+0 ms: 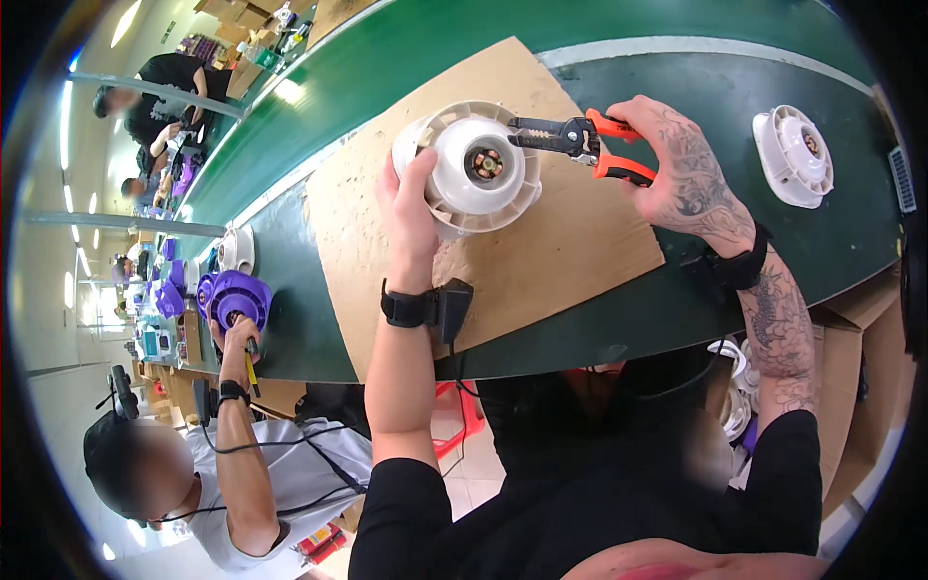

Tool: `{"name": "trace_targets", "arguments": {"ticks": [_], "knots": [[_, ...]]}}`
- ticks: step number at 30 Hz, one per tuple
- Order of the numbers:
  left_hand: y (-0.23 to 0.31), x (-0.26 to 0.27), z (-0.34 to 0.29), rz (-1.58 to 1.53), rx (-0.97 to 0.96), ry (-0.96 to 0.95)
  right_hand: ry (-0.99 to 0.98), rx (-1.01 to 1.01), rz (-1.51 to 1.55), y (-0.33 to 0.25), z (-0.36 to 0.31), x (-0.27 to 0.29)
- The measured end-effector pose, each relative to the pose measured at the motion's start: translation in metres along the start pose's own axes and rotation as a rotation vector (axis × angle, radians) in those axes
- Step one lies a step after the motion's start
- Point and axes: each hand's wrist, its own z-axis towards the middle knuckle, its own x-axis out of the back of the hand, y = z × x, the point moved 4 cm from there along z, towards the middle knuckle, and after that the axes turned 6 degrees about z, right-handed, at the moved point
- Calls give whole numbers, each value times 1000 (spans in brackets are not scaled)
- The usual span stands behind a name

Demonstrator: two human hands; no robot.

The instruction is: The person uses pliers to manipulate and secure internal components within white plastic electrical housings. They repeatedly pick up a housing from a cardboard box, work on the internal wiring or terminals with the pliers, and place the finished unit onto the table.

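My left hand (410,208) grips a white round plastic fan housing (447,184) by its left side, thumb over the rim. Copper windings of a small motor (485,164) show in the housing's central opening. In my right hand (677,174) are wire-stripper pliers (570,137) with black jaws and orange-red handles. The handles stand apart. Their jaw tips reach the housing's right upper rim; whether they bite on anything is too small to tell. Both wrists wear black straps with small boxes. Beneath the housing lies a flat brown cardboard sheet (570,261).
A second white housing (797,157) rests on the green table (696,97) at the right. To the left, a co-worker's hand (237,333) works at a purple housing (242,295) with a yellow-handled tool. An open cardboard box (860,387) stands below the table's right edge.
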Motion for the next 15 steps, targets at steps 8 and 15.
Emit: {"name": "trace_targets", "arguments": {"ticks": [8, 15], "knots": [[9, 1, -4, 63, 83, 39, -63, 43, -20, -12, -2, -6], [18, 0, -9, 73, 143, -3, -122, 82, -145, -13, -3, -6]]}}
